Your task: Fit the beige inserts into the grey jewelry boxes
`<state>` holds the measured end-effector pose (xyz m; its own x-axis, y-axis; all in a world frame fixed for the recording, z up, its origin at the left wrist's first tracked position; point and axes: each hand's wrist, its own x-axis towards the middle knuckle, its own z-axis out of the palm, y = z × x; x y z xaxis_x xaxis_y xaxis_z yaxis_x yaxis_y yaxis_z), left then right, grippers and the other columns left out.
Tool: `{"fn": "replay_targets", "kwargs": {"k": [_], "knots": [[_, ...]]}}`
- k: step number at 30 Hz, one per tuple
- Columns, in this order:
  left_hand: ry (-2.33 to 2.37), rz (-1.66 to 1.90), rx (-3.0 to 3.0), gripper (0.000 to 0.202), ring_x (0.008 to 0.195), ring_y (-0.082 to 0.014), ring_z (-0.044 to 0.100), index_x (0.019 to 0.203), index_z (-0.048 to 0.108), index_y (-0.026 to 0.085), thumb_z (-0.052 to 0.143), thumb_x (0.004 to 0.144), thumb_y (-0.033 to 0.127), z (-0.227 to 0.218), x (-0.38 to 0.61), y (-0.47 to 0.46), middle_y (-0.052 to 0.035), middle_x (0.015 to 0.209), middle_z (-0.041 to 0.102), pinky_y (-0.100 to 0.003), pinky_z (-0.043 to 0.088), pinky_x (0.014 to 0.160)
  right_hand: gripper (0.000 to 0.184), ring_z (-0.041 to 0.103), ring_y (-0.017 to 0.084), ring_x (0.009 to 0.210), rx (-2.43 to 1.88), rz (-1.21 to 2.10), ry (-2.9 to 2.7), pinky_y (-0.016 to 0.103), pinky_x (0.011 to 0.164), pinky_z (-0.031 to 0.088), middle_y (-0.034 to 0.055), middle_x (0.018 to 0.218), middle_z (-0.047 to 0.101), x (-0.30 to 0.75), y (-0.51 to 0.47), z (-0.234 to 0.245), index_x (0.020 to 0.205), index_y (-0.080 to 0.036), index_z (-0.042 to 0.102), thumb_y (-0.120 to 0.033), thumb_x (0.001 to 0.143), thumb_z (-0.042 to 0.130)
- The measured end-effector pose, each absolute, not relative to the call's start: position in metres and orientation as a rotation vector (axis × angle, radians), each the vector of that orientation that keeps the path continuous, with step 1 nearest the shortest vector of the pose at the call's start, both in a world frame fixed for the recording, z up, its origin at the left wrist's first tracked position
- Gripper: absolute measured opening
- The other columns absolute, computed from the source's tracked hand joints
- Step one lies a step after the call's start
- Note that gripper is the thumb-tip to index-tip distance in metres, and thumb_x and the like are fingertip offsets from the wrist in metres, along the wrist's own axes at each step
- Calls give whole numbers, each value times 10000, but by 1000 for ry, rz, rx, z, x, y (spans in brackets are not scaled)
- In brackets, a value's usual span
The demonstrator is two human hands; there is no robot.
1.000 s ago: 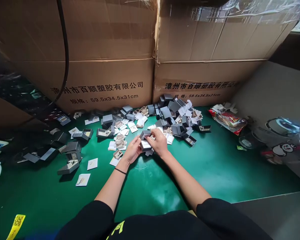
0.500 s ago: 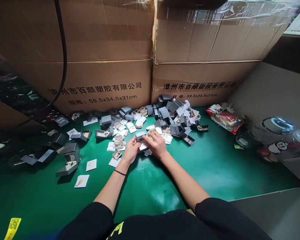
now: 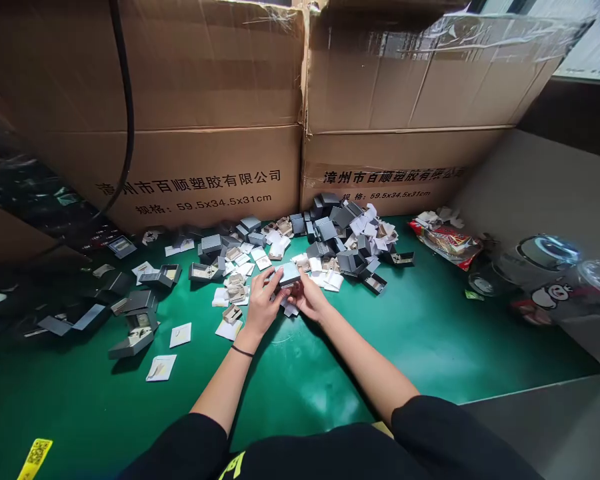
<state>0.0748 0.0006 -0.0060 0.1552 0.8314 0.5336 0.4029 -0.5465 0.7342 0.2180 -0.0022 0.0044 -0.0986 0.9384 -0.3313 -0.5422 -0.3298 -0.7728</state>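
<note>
Both my hands meet over the green table (image 3: 420, 333) around one small grey hinged box (image 3: 289, 274), its lid down. My left hand (image 3: 260, 303) grips the box from the left with curled fingers; a black band sits on that wrist. My right hand (image 3: 307, 297) holds it from below and the right. Just beyond them lies a heap of small grey boxes (image 3: 337, 230) mixed with white cards and beige inserts.
Two large cardboard cartons (image 3: 205, 133) stand along the back. Open grey boxes (image 3: 133, 340) and loose white cards (image 3: 161, 367) lie to the left. A red snack bag (image 3: 447, 240) and clear plastic containers (image 3: 545, 257) sit at right. A yellow tag (image 3: 35, 457) lies bottom left.
The box was open in my hands a second ago; its lid is now down. My hands have shifted slightly up and away with it.
</note>
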Motion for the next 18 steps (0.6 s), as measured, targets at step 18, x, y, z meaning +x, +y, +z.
{"fn": "replay_targets", "kwargs": {"k": [18], "knots": [[856,1321,2237,317,1189,-266,566,1185,660,274,572,881,262,-3,72,4,-126,1305,591,-429,499,949,217,426,68,438,-1026,1543,-1174,183,385,355,-48,533,525,241,-6,14,686,-159,600,-290,611,755]]}}
